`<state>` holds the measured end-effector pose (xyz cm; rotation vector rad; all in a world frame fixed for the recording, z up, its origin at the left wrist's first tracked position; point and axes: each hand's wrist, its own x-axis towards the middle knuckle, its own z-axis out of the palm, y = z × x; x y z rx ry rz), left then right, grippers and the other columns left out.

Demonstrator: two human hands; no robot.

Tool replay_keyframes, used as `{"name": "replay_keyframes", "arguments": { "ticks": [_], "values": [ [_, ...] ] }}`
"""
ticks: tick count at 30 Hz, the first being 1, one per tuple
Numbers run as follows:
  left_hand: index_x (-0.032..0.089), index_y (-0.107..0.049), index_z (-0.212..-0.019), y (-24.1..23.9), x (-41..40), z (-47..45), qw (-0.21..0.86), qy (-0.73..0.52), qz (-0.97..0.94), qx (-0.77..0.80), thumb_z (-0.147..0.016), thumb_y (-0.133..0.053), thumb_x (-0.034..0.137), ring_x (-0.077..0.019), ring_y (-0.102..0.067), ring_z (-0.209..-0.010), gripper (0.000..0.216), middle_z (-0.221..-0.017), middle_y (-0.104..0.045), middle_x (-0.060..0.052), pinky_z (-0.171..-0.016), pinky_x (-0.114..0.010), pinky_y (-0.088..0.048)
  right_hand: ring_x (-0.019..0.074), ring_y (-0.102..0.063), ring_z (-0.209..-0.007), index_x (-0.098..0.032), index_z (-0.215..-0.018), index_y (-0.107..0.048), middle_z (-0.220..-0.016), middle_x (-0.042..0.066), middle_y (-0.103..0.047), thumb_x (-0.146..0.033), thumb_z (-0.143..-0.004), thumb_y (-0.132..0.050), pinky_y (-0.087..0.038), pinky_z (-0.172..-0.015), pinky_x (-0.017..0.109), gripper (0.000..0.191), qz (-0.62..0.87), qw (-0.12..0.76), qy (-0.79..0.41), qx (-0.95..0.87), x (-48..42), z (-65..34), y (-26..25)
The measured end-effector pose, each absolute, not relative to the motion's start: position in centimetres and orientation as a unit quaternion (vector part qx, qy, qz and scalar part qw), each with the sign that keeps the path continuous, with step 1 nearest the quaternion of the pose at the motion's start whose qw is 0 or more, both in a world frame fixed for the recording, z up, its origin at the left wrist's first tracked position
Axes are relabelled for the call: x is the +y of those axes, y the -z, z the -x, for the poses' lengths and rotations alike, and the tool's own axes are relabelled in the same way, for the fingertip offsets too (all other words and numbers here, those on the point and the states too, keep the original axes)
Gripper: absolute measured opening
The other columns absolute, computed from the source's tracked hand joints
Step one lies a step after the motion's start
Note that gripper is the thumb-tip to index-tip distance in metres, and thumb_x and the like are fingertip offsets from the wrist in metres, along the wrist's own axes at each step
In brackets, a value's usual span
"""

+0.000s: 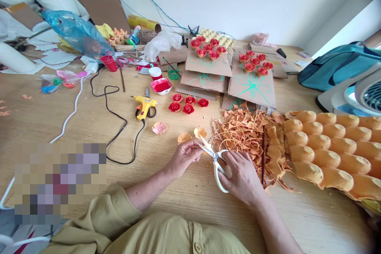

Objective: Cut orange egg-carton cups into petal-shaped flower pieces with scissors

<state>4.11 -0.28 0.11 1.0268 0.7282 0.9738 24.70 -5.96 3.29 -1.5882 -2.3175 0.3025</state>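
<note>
My right hand (242, 176) grips white-handled scissors (214, 158), blades open and pointing up-left. My left hand (185, 156) is closed in a pinch on a small orange egg-carton piece (198, 147) right at the blade tips. Two cut orange petal cups (184, 138) (200, 131) lie just beyond my left hand, and a pinkish one (159, 127) further left. A heap of orange carton scraps (241, 129) sits beside my right hand, with an orange egg tray (324, 147) to its right.
A yellow glue gun (144, 105) with black cord lies left of several red paper roses (187, 103). A red paint bowl (161, 86), cardboard sheets (253, 83) bearing more roses, a blue bag (336, 63), a fan (369, 93) and clutter line the wooden table's (59, 115) back.
</note>
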Motion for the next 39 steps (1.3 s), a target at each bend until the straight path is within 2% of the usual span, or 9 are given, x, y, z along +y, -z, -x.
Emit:
{"name": "replay_keyframes", "arguments": {
  "ticks": [9,16,24,34,39],
  "values": [
    [0.016,-0.069,-0.085,-0.8,-0.7,-4.3,0.69,-0.43,-0.487,0.319,-0.08,-0.073,0.042,-0.007,-0.043,-0.059,0.027,-0.072,-0.057,0.001,-0.054,-0.022,-0.034,0.023,-0.054,-0.078,-0.021,-0.089,-0.049,-0.085,0.005,-0.06,-0.041,-0.088,-0.055,-0.037,-0.083,0.039,0.021,0.532,0.166,-0.09,-0.825,-6.0,-24.5,-3.0],
    [0.015,-0.07,-0.09,-1.4,-0.9,-4.3,0.692,-0.416,-0.495,0.321,-0.08,-0.072,0.046,-0.0064,-0.039,-0.056,0.032,-0.071,-0.057,0.002,-0.054,-0.023,-0.031,0.023,-0.053,-0.078,-0.021,-0.089,-0.049,-0.084,0.005,-0.059,-0.039,-0.086,-0.056,-0.038,-0.087,0.041,0.02,0.522,0.173,-0.096,-0.83,-6.1,-24.5,-3.1],
    [0.017,-0.07,-0.086,-1.7,-1.1,-4.3,0.671,-0.43,-0.517,0.313,-0.081,-0.072,0.042,-0.0088,-0.045,-0.062,0.026,-0.075,-0.06,0.0,-0.06,-0.023,-0.036,0.026,-0.057,-0.087,-0.021,-0.095,-0.049,-0.091,0.006,-0.06,-0.039,-0.081,-0.061,-0.032,-0.101,0.049,0.026,0.526,0.174,-0.086,-0.828,-6.2,-24.3,-3.2],
    [0.016,-0.069,-0.085,-1.7,-1.1,-4.3,0.686,-0.423,-0.502,0.314,-0.08,-0.072,0.046,-0.0084,-0.041,-0.061,0.03,-0.075,-0.059,0.0,-0.057,-0.023,-0.034,0.0268,-0.057,-0.088,-0.022,-0.094,-0.047,-0.092,0.006,-0.06,-0.041,-0.078,-0.062,-0.031,-0.104,0.051,0.029,0.521,0.182,-0.077,-0.83,-6.3,-24.3,-3.4],
    [0.017,-0.07,-0.087,-1.8,-1.2,-4.2,0.674,-0.428,-0.52,0.303,-0.083,-0.07,0.04,-0.0091,-0.045,-0.064,0.024,-0.078,-0.061,-0.001,-0.06,-0.023,-0.037,0.0263,-0.058,-0.088,-0.022,-0.097,-0.047,-0.094,0.006,-0.06,-0.04,-0.078,-0.063,-0.029,-0.106,0.053,0.031,0.518,0.187,-0.076,-0.831,-6.2,-24.2,-3.5]
  ]
}}
